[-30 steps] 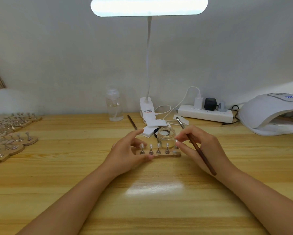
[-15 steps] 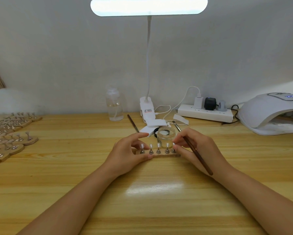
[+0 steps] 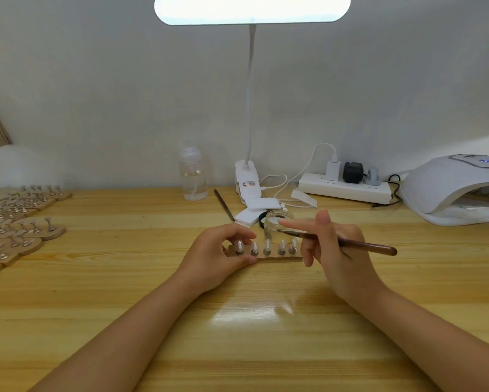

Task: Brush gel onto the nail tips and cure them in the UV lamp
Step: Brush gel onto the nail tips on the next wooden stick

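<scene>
Left hand (image 3: 220, 257) pinches the wooden nail-tip stand (image 3: 277, 257) steady mid-worktop, while the right hand (image 3: 336, 250) grips the brush (image 3: 350, 243), bristles toward the gel jar (image 3: 277, 222) (presumably loading gel).

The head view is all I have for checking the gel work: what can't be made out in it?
- Brush bristles: blurred against the glass jar.
- Gel on the nail tips: too small to tell.
- UV lamp: cut by the right edge, interior shadowed.
- Jar contents: unclear.
</scene>
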